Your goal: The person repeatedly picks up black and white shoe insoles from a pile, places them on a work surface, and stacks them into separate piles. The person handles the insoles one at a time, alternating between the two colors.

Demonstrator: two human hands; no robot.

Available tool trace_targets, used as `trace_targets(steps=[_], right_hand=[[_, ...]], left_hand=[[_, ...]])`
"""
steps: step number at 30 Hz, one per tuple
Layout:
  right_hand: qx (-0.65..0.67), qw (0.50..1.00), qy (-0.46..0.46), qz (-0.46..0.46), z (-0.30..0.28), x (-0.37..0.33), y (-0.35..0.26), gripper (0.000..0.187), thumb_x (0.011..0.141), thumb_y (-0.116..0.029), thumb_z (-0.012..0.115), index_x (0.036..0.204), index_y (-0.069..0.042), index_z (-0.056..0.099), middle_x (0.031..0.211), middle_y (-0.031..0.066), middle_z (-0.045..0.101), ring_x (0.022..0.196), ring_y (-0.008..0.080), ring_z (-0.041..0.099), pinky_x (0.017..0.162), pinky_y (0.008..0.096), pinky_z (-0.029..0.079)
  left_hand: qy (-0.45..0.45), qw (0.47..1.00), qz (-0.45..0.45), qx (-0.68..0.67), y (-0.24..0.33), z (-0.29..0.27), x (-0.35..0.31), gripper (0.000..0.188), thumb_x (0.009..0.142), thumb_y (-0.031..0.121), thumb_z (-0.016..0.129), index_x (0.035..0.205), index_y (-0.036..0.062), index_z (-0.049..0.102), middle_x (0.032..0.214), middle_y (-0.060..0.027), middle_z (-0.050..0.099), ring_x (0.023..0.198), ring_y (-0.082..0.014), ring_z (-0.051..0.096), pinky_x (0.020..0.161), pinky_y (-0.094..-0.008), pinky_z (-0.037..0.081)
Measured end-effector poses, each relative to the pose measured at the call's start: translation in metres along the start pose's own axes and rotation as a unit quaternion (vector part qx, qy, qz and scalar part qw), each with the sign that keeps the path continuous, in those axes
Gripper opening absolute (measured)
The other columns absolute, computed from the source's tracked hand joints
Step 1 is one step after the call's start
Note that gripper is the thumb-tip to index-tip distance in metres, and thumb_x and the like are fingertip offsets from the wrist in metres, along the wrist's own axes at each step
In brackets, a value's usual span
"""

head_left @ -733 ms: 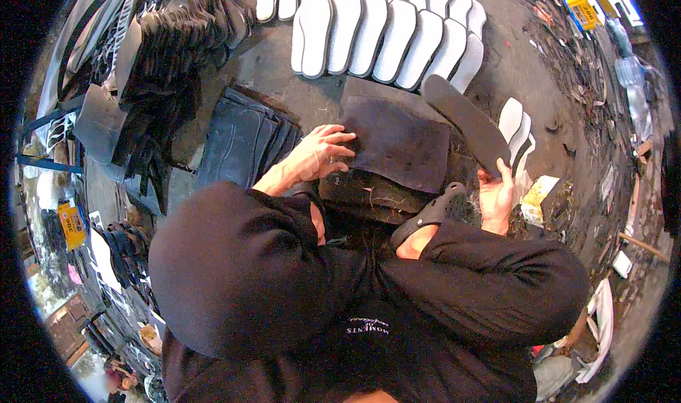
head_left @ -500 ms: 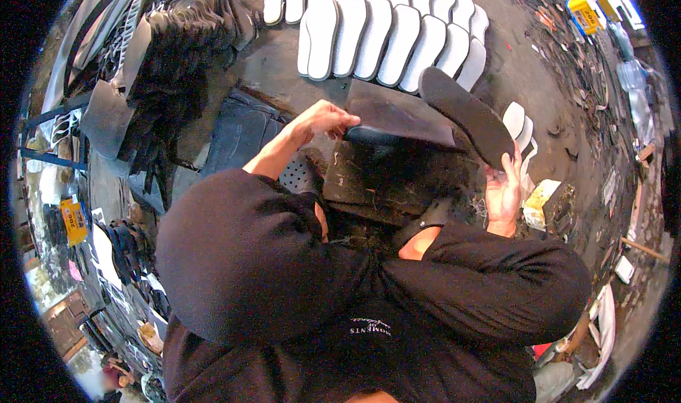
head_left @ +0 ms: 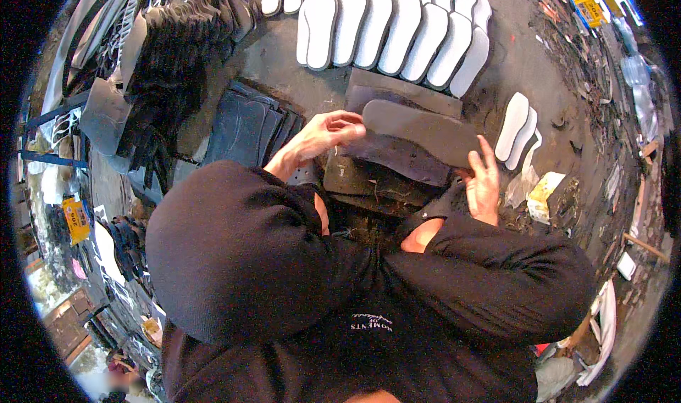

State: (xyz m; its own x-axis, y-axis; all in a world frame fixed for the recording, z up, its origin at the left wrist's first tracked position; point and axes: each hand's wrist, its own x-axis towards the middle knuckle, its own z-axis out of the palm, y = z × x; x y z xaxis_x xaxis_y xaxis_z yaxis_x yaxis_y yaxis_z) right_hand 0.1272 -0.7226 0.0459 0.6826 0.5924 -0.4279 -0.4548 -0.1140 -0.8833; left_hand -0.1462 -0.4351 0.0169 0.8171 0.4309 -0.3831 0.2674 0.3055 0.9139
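A long dark foam sole point(head_left: 425, 130) lies crosswise in front of me, its wider right part near my right hand. Beneath it a second dark sole-shaped piece point(head_left: 408, 165) with a curved near edge rests on a worn block point(head_left: 347, 178). My left hand point(head_left: 330, 135) closes its bent fingers at the left end of the upper sole; the thumb is mostly hidden. At the right end, my right hand point(head_left: 484, 187) has its fingers stretched up and apart, with fingertips close to the sole's edge. Behind the sole shows a flat dark sheet point(head_left: 397, 87).
White-topped soles point(head_left: 397, 31) lie in rows at the back. Two loose white insoles point(head_left: 512, 128) are to the right, near a yellow-and-white scrap point(head_left: 545, 194). Stacked dark soles point(head_left: 177, 56) stand at the far left, with flat dark sheets point(head_left: 241, 130) nearer.
The sole in my right hand has swung left and down, from a raised slant to lying over the lower piece. My right fingers have spread, and my left hand has shifted slightly toward me.
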Motion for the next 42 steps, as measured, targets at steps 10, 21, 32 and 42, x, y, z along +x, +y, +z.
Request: trace_targets(steps=[10, 21, 32, 42], right_hand=[[-0.25, 0.966, 0.026, -0.061, 0.005, -0.006, 0.041, 0.051, 0.103, -0.015, 0.073, 0.152, -0.011, 0.061, 0.094, 0.0021, 0.064, 0.084, 0.0098, 0.063, 0.077, 0.0303, 0.065], [-0.278, 0.959, 0.037, -0.051, -0.009, -0.007, 0.063, 0.047, 0.103, -0.014, 0.074, 0.149, -0.011, 0.065, 0.104, 0.0059, 0.061, 0.087, 0.0133, 0.066, 0.072, 0.0311, 0.067], [-0.27, 0.961, 0.033, -0.052, -0.014, -0.005, 0.072, 0.047, 0.102, -0.014, 0.074, 0.148, -0.014, 0.066, 0.102, 0.0061, 0.059, 0.084, 0.0142, 0.067, 0.071, 0.0314, 0.067], [-0.507, 0.855, 0.066, -0.085, -0.002, -0.005, 0.052, 0.044, 0.094, -0.028, 0.084, 0.133, -0.012, 0.072, 0.083, 0.0109, 0.065, 0.073, 0.0253, 0.069, 0.064, 0.0409, 0.058]], left_hand=[[0.271, 0.959, -0.077, -0.003, -0.052, 0.036, -0.024, 0.046, 0.091, 0.026, 0.087, 0.121, -0.007, 0.078, 0.103, -0.0138, 0.081, 0.08, -0.0151, 0.074, 0.074, -0.0296, 0.059], [0.304, 0.948, -0.048, 0.081, -0.049, 0.041, -0.02, 0.035, 0.088, 0.02, 0.09, 0.115, -0.0005, 0.082, 0.095, -0.0107, 0.082, 0.076, -0.0115, 0.071, 0.072, -0.0273, 0.057], [0.3, 0.949, -0.025, 0.095, -0.051, 0.042, -0.019, 0.033, 0.089, 0.016, 0.09, 0.115, -0.0023, 0.082, 0.094, -0.0098, 0.082, 0.076, -0.009, 0.07, 0.07, -0.0257, 0.056], [0.246, 0.928, -0.037, 0.278, -0.031, 0.031, -0.009, 0.034, 0.083, 0.021, 0.093, 0.102, -0.0016, 0.077, 0.081, -0.0109, 0.078, 0.071, -0.0169, 0.071, 0.069, -0.0325, 0.057]])
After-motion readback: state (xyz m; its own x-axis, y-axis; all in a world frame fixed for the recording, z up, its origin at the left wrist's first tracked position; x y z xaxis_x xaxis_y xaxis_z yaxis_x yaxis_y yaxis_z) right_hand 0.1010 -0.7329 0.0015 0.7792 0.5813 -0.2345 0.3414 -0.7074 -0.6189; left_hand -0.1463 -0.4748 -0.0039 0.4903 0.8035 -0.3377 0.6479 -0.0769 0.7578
